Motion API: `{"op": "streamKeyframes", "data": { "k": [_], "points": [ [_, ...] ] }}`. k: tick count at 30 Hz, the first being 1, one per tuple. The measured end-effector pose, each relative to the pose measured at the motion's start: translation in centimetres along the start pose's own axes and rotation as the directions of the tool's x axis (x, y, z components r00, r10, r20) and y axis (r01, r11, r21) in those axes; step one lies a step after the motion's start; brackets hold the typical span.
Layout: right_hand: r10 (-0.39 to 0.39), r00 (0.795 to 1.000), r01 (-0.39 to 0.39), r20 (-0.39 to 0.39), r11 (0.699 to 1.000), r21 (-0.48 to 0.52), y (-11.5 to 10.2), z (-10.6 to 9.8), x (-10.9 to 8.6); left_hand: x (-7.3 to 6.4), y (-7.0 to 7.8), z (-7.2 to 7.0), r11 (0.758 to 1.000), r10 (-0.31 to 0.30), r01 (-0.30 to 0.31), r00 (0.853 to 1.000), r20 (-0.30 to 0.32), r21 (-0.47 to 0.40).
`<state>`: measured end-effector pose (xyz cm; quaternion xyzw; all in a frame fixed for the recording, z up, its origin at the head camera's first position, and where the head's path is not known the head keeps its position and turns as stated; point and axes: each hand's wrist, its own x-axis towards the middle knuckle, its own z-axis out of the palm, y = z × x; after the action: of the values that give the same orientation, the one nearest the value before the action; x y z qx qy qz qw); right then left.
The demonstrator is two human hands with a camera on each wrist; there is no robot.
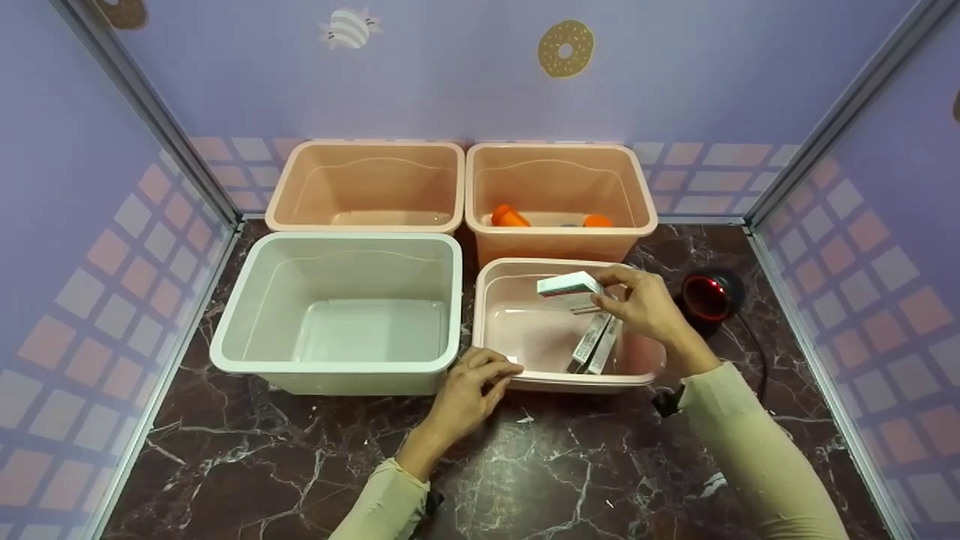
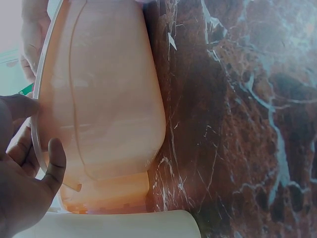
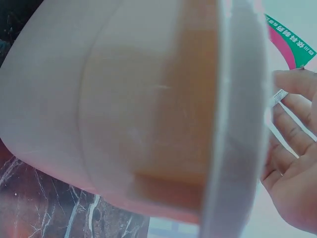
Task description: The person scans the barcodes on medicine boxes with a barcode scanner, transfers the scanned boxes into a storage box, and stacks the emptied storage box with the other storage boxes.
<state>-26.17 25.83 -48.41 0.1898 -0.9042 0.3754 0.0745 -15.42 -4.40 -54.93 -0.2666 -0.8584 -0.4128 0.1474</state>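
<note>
My right hand (image 1: 643, 304) pinches a white medicine box (image 1: 568, 283) with a green and red band, held above the inside of the front pink bin (image 1: 585, 381). In the right wrist view, the green and pink printed end of that box (image 3: 292, 44) shows beyond the bin's rim, beside my fingers. Two more slim medicine boxes (image 1: 592, 345) lie side by side in that bin, under the right hand. At the bin's near left corner, my left hand (image 1: 469, 390) grips the rim. The left wrist view shows its thumb (image 2: 57, 158) against the bin's outer side.
Left of the pink bin stands a white bin (image 1: 337, 367). Two orange-pink bins stand behind, a left one (image 1: 367, 225) and a right one (image 1: 562, 232), the latter holding orange items (image 1: 510, 216). A black scanner-like device with a red glow (image 1: 709, 296) stands at the right.
</note>
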Motion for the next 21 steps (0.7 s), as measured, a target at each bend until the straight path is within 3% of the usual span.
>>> {"op": "streamKeyframes", "data": {
  "k": [11, 21],
  "points": [
    [0.123, 0.99, -0.115, -0.075, 0.988, 0.1, 0.1, -1.1, -0.8, 0.0, 0.0, 0.0, 1.0, 0.006, -0.006, 1.0, 0.0, 0.003],
    [0.179, 0.973, -0.15, -0.148, 0.97, 0.191, 0.3, -2.2, -1.7, 0.0, 0.0, 0.0, 1.0, 0.019, -0.019, 1.0, -0.003, 0.008]
  ]
}}
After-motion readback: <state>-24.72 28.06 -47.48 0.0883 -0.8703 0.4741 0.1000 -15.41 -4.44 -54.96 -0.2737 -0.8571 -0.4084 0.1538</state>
